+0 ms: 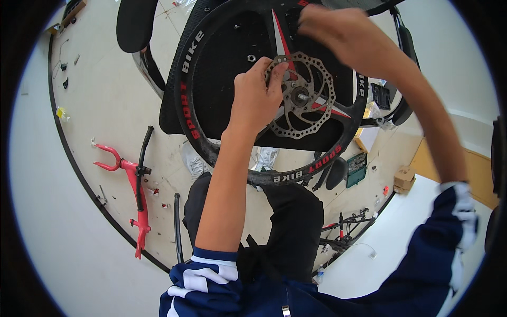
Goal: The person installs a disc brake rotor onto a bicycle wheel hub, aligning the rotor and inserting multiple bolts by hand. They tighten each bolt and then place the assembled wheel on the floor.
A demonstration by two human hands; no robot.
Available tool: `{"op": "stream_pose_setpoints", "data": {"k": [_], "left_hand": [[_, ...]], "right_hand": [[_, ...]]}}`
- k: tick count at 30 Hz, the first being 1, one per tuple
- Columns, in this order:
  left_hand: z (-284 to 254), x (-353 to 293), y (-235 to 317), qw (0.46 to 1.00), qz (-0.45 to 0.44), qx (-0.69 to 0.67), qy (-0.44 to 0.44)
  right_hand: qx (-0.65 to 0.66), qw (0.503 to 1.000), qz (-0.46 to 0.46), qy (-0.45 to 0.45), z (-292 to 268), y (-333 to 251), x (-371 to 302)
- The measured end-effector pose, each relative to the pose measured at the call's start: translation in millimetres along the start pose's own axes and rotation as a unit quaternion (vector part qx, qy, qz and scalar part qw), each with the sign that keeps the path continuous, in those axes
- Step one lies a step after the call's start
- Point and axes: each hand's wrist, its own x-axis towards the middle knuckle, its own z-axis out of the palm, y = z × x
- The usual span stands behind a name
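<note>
A black bike wheel (186, 100) with red and white spokes lies flat on a black chair seat (222, 79), above my knees. At its hub sits a round, slotted metal brake disc (302, 132). My left hand (257, 98) pinches the disc's upper left edge between thumb and fingers. Over the wheel's upper right part is my right hand (343, 34), smeared by motion. Its fingers are too blurred to show whether they hold anything. A small nut (251, 58) rests on the seat between the spokes, left of the disc. The hub's axle end (303, 97) sticks up bare.
Chair armrests (136, 24) flank the seat. On the tiled floor at left lies a pink bike frame (136, 185) with fork. At right are an open green tool case (357, 170), a cardboard box (404, 178) and a dark bike frame (343, 232).
</note>
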Motion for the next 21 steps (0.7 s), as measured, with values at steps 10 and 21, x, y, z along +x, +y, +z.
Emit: {"op": "stream_pose_setpoints", "data": {"k": [10,21], "left_hand": [[8.4,-10.4,-0.6,0.995,-0.064,-0.069,-0.017],[14.9,-13.0,3.6,0.995,-0.062,-0.073,0.007]], "right_hand": [[0.342,0.652,0.547,0.397,126.2,-101.1,-120.1],[0.447,0.599,0.533,0.397,129.3,-98.6,-113.9]]}}
